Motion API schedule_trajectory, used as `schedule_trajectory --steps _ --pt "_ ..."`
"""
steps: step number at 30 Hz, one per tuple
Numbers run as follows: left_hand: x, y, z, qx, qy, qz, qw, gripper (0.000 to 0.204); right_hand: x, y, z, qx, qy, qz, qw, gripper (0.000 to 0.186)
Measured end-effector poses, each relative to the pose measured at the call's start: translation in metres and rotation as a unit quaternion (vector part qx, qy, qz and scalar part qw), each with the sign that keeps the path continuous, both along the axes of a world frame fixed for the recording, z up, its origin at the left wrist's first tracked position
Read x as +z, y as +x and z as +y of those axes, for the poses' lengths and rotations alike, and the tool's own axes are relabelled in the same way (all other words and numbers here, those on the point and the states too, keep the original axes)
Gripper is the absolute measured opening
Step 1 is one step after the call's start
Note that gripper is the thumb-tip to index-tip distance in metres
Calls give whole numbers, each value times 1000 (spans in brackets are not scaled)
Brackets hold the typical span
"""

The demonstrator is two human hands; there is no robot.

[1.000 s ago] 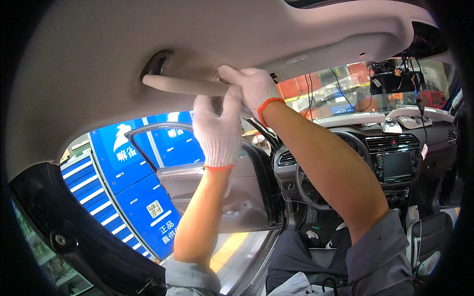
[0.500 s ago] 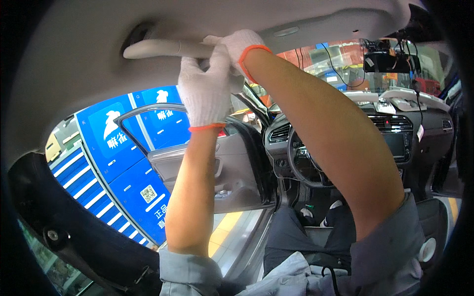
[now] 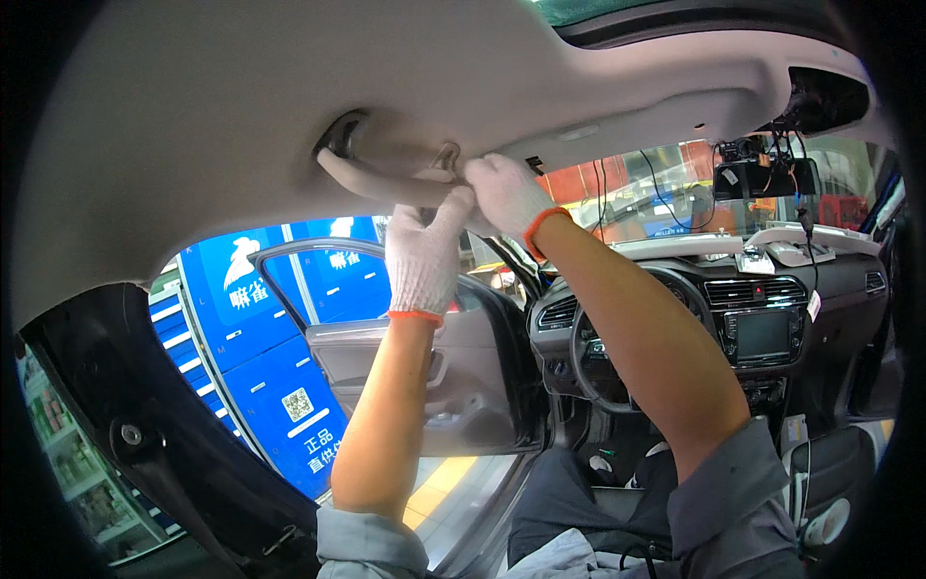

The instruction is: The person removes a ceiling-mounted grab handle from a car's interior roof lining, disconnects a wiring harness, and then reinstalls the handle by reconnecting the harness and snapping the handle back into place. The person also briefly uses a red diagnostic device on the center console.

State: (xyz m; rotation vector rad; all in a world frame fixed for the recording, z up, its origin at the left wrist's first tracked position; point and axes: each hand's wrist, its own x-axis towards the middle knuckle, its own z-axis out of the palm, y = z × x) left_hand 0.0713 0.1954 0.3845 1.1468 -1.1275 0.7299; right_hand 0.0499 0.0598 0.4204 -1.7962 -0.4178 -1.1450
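A pale grab handle [image 3: 381,183] hangs along the roof lining above the open front door. Its rear end meets a dark recess [image 3: 345,135] in the lining; at the front, a small bracket-like piece [image 3: 447,156] shows above the bar. My left hand [image 3: 424,249], in a white knit glove with an orange cuff, grips the bar from below near its front end, thumb up against it. Gloved alike, my right hand [image 3: 511,198] is closed at the handle's front end, its fingertips pressed there. Between the hands, the handle's front tip is partly hidden.
The roof lining [image 3: 212,125] curves overhead, with a sunroof edge [image 3: 675,29] above. Ahead are the steering wheel [image 3: 584,357] and dashboard screen [image 3: 762,335]. Cables and a black device [image 3: 767,180] hang by the windscreen. The front door [image 3: 386,376] stands open before blue cabinets [image 3: 227,318].
The view has tilted up and shifted left, so the handle and hands appear lower and further right. My right hand's fingers have drawn in at the handle's front end, and the bracket-like piece now shows.
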Motion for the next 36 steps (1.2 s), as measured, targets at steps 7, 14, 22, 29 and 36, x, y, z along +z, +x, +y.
schedule_trajectory --steps 7,14,22,29,36 --pt "2 -18 9 35 -48 74 995 46 -24 -8 -12 372 178 78 908 14" --pt "-4 -17 17 66 -107 -38 991 46 -24 13 -10 343 143 65 926 24" --pt "-27 7 16 104 -38 -39 993 52 -1 8 -9 141 55 65 986 48" --pt "-21 35 -17 -280 -12 237 930 62 11 1 -26 153 13 103 983 42" --pt "-9 29 -65 -503 -73 112 854 47 1 -38 -28 35 -181 -103 978 40"
